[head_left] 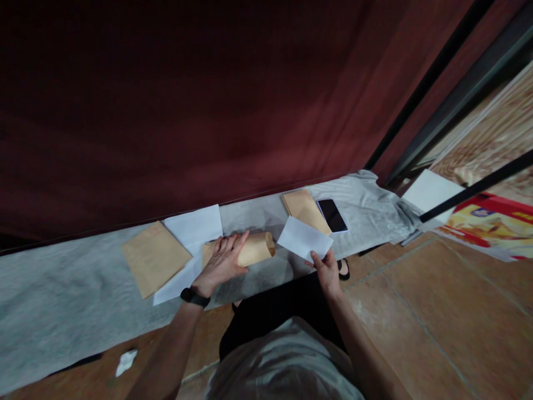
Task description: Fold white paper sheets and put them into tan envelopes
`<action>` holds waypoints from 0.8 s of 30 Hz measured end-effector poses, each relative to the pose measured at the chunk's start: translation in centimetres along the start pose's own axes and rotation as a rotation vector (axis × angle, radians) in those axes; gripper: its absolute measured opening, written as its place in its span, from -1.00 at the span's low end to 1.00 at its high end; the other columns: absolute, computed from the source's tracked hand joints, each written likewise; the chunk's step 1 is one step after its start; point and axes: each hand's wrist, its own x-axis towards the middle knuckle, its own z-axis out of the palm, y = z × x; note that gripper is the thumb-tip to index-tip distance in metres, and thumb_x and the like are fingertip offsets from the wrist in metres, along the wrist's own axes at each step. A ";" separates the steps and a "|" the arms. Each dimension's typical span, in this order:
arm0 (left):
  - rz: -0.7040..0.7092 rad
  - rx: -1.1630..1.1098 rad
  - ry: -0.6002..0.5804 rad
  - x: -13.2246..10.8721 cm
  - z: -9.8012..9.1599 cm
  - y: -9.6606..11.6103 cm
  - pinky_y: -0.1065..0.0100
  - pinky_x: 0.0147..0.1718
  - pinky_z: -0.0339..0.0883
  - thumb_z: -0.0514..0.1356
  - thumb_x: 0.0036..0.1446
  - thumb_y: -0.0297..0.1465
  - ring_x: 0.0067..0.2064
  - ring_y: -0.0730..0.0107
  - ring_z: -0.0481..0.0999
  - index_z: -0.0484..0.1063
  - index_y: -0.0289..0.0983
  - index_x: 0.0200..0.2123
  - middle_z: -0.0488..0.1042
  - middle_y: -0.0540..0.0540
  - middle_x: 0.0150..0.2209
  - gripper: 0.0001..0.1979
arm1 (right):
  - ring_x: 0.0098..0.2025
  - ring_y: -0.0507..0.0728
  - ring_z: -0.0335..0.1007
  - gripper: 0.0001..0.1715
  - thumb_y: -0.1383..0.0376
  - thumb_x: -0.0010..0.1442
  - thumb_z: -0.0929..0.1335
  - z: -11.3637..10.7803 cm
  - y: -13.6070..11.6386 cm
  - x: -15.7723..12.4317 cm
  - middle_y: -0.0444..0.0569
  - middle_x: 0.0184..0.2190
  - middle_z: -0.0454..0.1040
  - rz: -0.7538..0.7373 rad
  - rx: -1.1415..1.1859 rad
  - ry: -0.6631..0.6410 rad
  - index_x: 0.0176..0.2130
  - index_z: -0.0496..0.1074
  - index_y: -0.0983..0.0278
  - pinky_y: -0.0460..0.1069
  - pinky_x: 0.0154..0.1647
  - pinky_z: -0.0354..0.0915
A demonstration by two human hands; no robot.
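Note:
My left hand lies flat with fingers spread on a brown paper envelope, pressing it to the cloth-covered bench. The envelope's mouth gapes a little at its right end. In my right hand a folded white sheet of paper is pinched by its lower right corner, to the right of the envelope's mouth. The sheet partly covers a stack of brown envelopes. Left of my left hand, another brown envelope rests over white paper sheets.
A smartphone lies right of the stack. Grey cloth covers the narrow bench, with a dark red curtain behind it. At the right stand a black bar and a red-yellow box. Crumpled tissue is on the tiled floor.

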 end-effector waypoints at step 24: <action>0.038 -0.023 0.086 1.2 1.0 1.2 -0.16 0.37 -0.30 0.44 -0.08 -0.17 0.37 -0.14 0.13 -0.16 -0.17 0.46 0.20 -0.31 0.32 0.16 | -0.68 0.04 0.26 -0.77 0.23 -0.04 0.35 -1.5 -0.5 2.6 -0.16 -0.69 0.38 0.195 -0.421 -0.334 -0.35 0.51 0.29 -0.09 -0.69 0.18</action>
